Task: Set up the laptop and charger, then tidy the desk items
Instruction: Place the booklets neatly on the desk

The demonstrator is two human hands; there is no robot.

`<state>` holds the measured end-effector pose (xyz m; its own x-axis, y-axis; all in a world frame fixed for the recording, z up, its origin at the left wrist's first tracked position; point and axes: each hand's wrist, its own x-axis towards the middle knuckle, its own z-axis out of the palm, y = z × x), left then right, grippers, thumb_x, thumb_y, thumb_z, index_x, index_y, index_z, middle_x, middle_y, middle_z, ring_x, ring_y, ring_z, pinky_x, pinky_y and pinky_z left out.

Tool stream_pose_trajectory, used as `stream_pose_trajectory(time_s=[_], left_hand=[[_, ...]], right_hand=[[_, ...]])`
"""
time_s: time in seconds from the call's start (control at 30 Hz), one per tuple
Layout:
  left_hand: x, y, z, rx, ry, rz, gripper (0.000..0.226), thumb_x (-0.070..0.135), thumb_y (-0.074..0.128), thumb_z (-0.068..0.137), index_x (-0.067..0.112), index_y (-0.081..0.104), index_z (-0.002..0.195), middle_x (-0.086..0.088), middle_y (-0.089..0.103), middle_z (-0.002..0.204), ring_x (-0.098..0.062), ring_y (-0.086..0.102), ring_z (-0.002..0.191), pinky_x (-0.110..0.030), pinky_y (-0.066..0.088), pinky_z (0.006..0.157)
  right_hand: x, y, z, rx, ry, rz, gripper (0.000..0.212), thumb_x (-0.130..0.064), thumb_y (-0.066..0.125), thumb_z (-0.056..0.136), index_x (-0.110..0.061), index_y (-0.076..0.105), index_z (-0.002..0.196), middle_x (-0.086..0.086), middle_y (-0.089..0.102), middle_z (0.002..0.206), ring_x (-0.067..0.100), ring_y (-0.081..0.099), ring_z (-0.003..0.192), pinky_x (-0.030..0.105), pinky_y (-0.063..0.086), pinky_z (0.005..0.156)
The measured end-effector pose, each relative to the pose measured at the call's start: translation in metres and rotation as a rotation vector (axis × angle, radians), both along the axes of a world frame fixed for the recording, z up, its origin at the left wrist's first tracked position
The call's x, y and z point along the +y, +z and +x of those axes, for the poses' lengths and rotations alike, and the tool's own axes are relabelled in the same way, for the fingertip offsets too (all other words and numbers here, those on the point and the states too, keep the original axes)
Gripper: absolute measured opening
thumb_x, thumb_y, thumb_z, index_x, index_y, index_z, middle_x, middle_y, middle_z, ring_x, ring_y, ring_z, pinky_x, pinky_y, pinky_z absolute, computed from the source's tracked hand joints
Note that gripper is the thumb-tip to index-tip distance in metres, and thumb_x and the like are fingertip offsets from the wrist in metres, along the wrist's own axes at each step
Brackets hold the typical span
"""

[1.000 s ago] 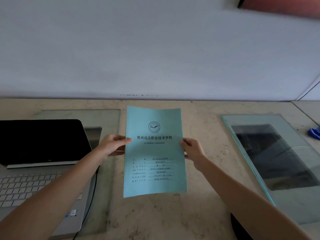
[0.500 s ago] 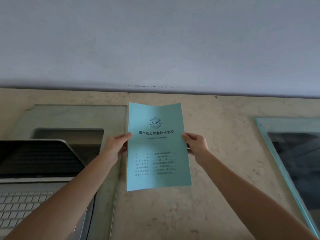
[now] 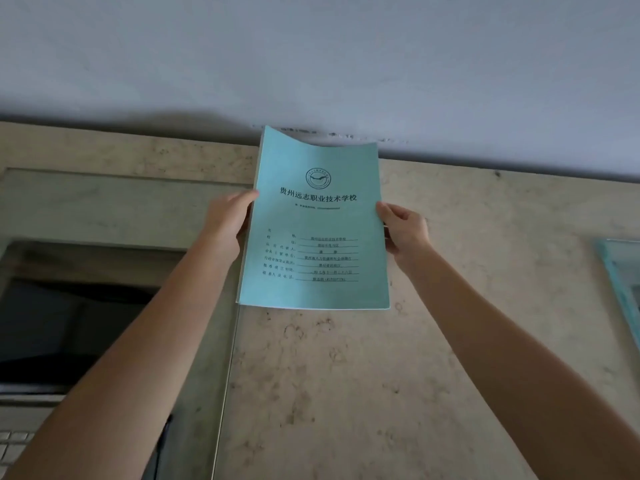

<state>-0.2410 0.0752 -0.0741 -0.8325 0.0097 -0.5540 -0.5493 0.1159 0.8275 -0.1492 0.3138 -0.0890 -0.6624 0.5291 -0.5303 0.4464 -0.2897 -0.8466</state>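
The teal booklet [image 3: 311,230] is in both of your hands, cover facing you, over the back of the stone desk [image 3: 381,375]. It sits between the open laptop [image 3: 69,323] on your left and the glass pane [image 3: 620,271] at the far right. Your left hand [image 3: 230,220] pinches its left edge, with the thumb on the cover and the fingers hidden behind. Your right hand [image 3: 403,230] holds the right edge the same way, fingers curled under it. The top edge bows and reaches the foot of the wall [image 3: 311,64]; I cannot tell whether it touches.

You look to be in the tidying part of the task. The laptop is open with a dark screen, and a black cable [image 3: 162,441] runs beside its keyboard [image 3: 10,441], but the charger itself is not in view. I therefore can't say whether that half is finished.

The next move, as I judge it, is to lower the booklet flat onto the desk, square to the wall and well apart from the laptop. Set the lower edge down first so the limp cover doesn't fold under. Let the curled top corner settle, then loosen both pinches together so it doesn't skew.
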Motion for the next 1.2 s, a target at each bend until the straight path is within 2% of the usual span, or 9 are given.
stream_pose_trajectory(time_s=[0.4,0.57,0.73,0.9,1.0,1.03,1.13,1.17,1.2], left_hand=[[0.018,-0.002,-0.017,0.054,0.046,0.187,0.024,0.034,0.058,0.084,0.013,0.068,0.092,0.004,0.072,0.075,-0.007,0.066,0.061,-0.018,0.047,0.053],[0.025,-0.002,-0.016,0.034,0.037,0.184,0.037,0.035,0.060,0.082,0.011,0.068,0.109,-0.002,0.073,0.096,-0.010,0.068,0.067,-0.020,0.050,0.056],[0.028,0.006,-0.011,0.023,-0.018,0.207,0.030,0.035,0.056,0.088,0.017,0.067,0.108,0.004,0.072,0.093,-0.004,0.069,0.063,-0.015,0.049,0.048],[0.026,0.015,0.013,0.091,-0.035,0.051,0.028,0.032,0.052,0.089,0.011,0.064,0.104,-0.007,0.068,0.106,-0.023,0.065,0.092,-0.035,0.048,0.079],[0.028,0.022,0.039,0.173,-0.100,-0.038,0.014,0.028,0.049,0.090,0.014,0.053,0.091,-0.012,0.051,0.089,-0.021,0.049,0.079,-0.038,0.038,0.070],[0.031,0.025,0.050,0.188,-0.160,-0.065,0.015,0.026,0.048,0.091,0.011,0.052,0.091,-0.015,0.050,0.087,-0.022,0.050,0.076,-0.038,0.038,0.068],[0.044,0.037,0.086,0.217,-0.325,-0.140,0.046,0.026,0.048,0.094,-0.009,0.047,0.125,-0.032,0.050,0.129,-0.043,0.048,0.121,-0.053,0.038,0.099],[0.048,0.041,0.099,0.242,-0.375,-0.136,0.051,0.027,0.048,0.095,-0.007,0.042,0.132,-0.029,0.044,0.138,-0.042,0.041,0.129,-0.052,0.033,0.106],[0.051,0.045,0.113,0.269,-0.419,-0.125,0.052,0.029,0.049,0.095,-0.001,0.041,0.137,-0.022,0.043,0.143,-0.037,0.038,0.134,-0.049,0.032,0.109]], right_hand=[[0.014,0.005,-0.027,0.038,0.114,0.078,0.023,-0.004,0.052,0.091,-0.015,0.071,0.088,0.011,0.072,0.093,0.024,0.063,0.080,0.040,0.055,0.085],[0.012,0.014,-0.027,0.015,0.217,0.141,0.026,-0.004,0.045,0.093,-0.009,0.070,0.092,0.011,0.070,0.092,0.022,0.061,0.077,0.038,0.053,0.084],[0.008,0.027,-0.029,-0.045,0.317,0.161,0.029,-0.003,0.044,0.093,0.014,0.059,0.112,0.025,0.068,0.108,0.024,0.062,0.085,0.045,0.048,0.097],[0.010,0.036,-0.012,-0.078,0.320,0.245,0.035,-0.001,0.048,0.091,0.025,0.045,0.113,0.035,0.056,0.105,0.019,0.047,0.094,0.057,0.036,0.106],[0.010,0.042,0.001,-0.067,0.340,0.262,0.032,-0.008,0.054,0.090,0.019,0.052,0.108,0.038,0.054,0.110,0.046,0.041,0.126,0.055,0.038,0.105],[0.008,0.047,0.007,-0.073,0.368,0.265,0.019,-0.012,0.055,0.090,0.006,0.056,0.094,0.025,0.054,0.093,0.034,0.056,0.092,0.050,0.041,0.103],[0.000,0.067,0.029,-0.046,0.391,0.304,0.023,-0.021,0.060,0.088,0.002,0.057,0.090,0.024,0.055,0.090,0.019,0.035,0.086,0.046,0.041,0.098],[-0.001,0.073,0.038,-0.039,0.381,0.326,0.038,-0.021,0.061,0.088,0.013,0.055,0.104,0.034,0.057,0.109,0.029,0.023,0.121,0.054,0.040,0.101],[-0.003,0.079,0.047,-0.035,0.378,0.349,0.050,-0.021,0.061,0.089,0.018,0.046,0.116,0.038,0.049,0.126,0.052,0.048,0.116,0.060,0.037,0.103]])
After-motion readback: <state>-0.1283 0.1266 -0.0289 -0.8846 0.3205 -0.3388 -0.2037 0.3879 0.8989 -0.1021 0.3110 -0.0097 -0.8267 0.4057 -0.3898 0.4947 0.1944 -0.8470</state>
